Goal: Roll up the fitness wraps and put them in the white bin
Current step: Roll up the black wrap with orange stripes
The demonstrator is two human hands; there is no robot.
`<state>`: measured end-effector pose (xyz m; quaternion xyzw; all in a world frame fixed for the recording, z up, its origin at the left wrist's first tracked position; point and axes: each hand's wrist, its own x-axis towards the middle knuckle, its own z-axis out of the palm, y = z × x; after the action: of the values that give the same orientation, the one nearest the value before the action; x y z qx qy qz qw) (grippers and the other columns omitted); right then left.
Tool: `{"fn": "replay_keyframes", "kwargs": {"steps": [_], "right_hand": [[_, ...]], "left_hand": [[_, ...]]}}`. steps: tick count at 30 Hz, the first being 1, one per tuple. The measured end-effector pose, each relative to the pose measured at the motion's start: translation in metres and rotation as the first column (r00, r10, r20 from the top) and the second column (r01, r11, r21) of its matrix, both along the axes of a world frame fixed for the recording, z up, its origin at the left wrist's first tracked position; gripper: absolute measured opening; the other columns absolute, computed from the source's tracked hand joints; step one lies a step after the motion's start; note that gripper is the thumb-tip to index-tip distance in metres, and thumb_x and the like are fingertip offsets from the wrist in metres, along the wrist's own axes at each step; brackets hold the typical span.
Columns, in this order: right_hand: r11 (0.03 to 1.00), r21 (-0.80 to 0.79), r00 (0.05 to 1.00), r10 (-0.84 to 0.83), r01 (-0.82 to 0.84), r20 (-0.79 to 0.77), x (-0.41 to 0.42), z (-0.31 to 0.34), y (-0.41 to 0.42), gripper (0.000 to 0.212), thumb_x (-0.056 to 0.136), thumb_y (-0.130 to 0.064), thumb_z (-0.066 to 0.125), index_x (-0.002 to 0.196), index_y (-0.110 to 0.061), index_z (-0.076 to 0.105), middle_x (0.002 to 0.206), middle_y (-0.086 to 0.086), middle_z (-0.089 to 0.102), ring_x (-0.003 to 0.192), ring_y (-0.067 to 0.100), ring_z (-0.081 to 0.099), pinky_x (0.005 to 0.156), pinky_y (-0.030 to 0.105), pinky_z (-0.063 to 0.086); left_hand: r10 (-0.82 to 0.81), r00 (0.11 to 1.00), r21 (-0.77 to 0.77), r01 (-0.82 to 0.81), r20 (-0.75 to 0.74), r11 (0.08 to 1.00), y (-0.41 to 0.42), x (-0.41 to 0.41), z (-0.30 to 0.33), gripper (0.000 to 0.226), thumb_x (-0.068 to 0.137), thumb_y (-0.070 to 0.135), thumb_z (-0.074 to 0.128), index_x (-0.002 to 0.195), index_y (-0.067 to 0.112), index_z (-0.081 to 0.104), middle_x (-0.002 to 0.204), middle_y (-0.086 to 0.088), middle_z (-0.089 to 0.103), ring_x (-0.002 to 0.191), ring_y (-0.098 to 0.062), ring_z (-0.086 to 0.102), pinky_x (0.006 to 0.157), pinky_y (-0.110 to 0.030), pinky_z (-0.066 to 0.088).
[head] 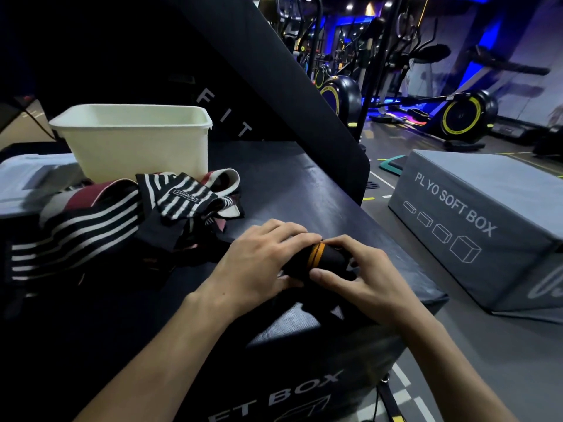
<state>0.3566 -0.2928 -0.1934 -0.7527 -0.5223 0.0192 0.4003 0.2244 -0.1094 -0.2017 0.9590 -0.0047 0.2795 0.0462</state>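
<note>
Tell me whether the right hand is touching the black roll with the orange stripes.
Touching. The head view shows the right hand with thumb and fingers curled round the black roll with orange stripes, no gap visible.

Dim, blue-lit, edges warped, slightly soft.

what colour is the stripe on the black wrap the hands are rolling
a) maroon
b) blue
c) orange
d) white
c: the black wrap gripped between the left hand and the right hand shows an orange band around it, while the white-striped and maroon wraps lie loose in a pile in front of the white bin.
</note>
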Motion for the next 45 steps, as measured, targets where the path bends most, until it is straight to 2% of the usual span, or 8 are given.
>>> {"fn": "replay_keyframes", "kwargs": {"steps": [7, 11, 16, 19, 26, 33, 39, 45], "right_hand": [[0.998, -0.032, 0.995, -0.057, 0.054, -0.081, -0.001, 0.002, 0.012, 0.048, 0.079, -0.069, 0.062, 0.089, -0.023, 0.07, 0.074, -0.005, 0.068, 0.069, 0.007, 0.064, 0.068, 0.038, 0.054], [0.991, 0.067, 0.982, -0.101, 0.112, -0.157, -0.017, 0.006, 0.028, 0.049, 0.085, -0.067, 0.062, 0.084, -0.019, 0.073, 0.074, -0.009, 0.072, 0.072, 0.0, 0.067, 0.071, 0.035, 0.056], [0.964, 0.262, 0.935, 0.133, -0.045, -0.329, -0.023, 0.015, 0.03, 0.037, 0.081, -0.053, 0.072, 0.104, -0.025, 0.074, 0.094, -0.002, 0.076, 0.09, 0.019, 0.074, 0.081, 0.04, 0.059], [0.95, 0.28, 0.942, 0.214, -0.139, -0.258, -0.022, 0.012, 0.025, 0.043, 0.079, -0.033, 0.087, 0.118, -0.022, 0.071, 0.103, -0.002, 0.076, 0.094, 0.012, 0.072, 0.083, 0.024, 0.055], [0.896, 0.436, 0.861, 0.29, -0.091, -0.417, -0.019, 0.005, 0.022, 0.022, 0.082, -0.032, 0.082, 0.091, -0.014, 0.073, 0.082, 0.013, 0.07, 0.077, 0.023, 0.065, 0.071, 0.035, 0.05], [0.873, 0.457, 0.667, 0.443, -0.169, -0.599, -0.019, 0.003, 0.018, 0.029, 0.084, -0.016, 0.079, 0.104, -0.006, 0.062, 0.123, 0.009, 0.07, 0.116, 0.024, 0.065, 0.1, 0.039, 0.051], [0.89, 0.399, 0.646, 0.439, -0.219, -0.625, -0.014, 0.005, 0.014, 0.043, 0.077, -0.016, 0.082, 0.114, -0.007, 0.063, 0.113, 0.007, 0.071, 0.11, 0.02, 0.066, 0.093, 0.032, 0.052], [0.904, 0.382, 0.723, 0.392, -0.191, -0.568, -0.016, 0.004, 0.016, 0.03, 0.077, -0.008, 0.083, 0.099, -0.007, 0.062, 0.096, -0.006, 0.073, 0.092, 0.008, 0.065, 0.082, 0.022, 0.052]], "left_hand": [[0.01, 1.0, 0.027, -0.01, 0.024, 1.0, 0.0, -0.004, 0.001, 0.076, 0.073, 0.055, 0.077, 0.139, 0.025, 0.056, 0.132, 0.01, 0.064, 0.12, -0.016, 0.06, 0.092, -0.04, 0.052], [0.088, 0.996, -0.007, -0.087, 0.022, 0.996, -0.002, -0.009, 0.004, 0.066, 0.069, 0.06, 0.062, 0.124, 0.025, 0.062, 0.112, 0.007, 0.071, 0.105, -0.02, 0.065, 0.085, -0.04, 0.051], [0.211, 0.977, -0.475, -0.18, 0.012, 0.861, 0.001, -0.023, 0.013, 0.057, 0.058, 0.067, 0.068, 0.105, 0.035, 0.06, 0.086, 0.01, 0.071, 0.081, -0.014, 0.067, 0.071, -0.034, 0.053], [0.176, 0.984, -0.613, -0.126, 0.021, 0.78, 0.005, -0.026, 0.014, 0.051, 0.056, 0.062, 0.073, 0.09, 0.027, 0.061, 0.078, 0.01, 0.069, 0.075, -0.011, 0.066, 0.068, -0.039, 0.054], [0.042, 0.998, -0.791, 0.008, 0.042, 0.611, -0.005, -0.029, 0.016, 0.048, 0.068, 0.048, 0.082, 0.109, 0.029, 0.063, 0.094, 0.008, 0.075, 0.091, -0.009, 0.072, 0.087, -0.043, 0.058], [-0.176, 0.982, -0.863, 0.143, 0.064, 0.484, -0.008, -0.031, 0.016, 0.056, 0.079, 0.029, 0.081, 0.132, 0.022, 0.061, 0.12, -0.005, 0.071, 0.115, -0.026, 0.068, 0.103, -0.056, 0.051], [-0.183, 0.982, -0.82, 0.137, 0.04, 0.555, -0.008, -0.032, 0.015, 0.048, 0.076, 0.028, 0.087, 0.115, 0.043, 0.064, 0.115, 0.004, 0.063, 0.11, -0.013, 0.064, 0.099, -0.037, 0.051], [-0.144, 0.985, -0.78, 0.159, 0.089, 0.605, -0.006, -0.027, 0.008, 0.065, 0.07, 0.024, 0.094, 0.127, 0.03, 0.064, 0.126, 0.001, 0.066, 0.119, -0.019, 0.065, 0.104, -0.043, 0.051]]}}
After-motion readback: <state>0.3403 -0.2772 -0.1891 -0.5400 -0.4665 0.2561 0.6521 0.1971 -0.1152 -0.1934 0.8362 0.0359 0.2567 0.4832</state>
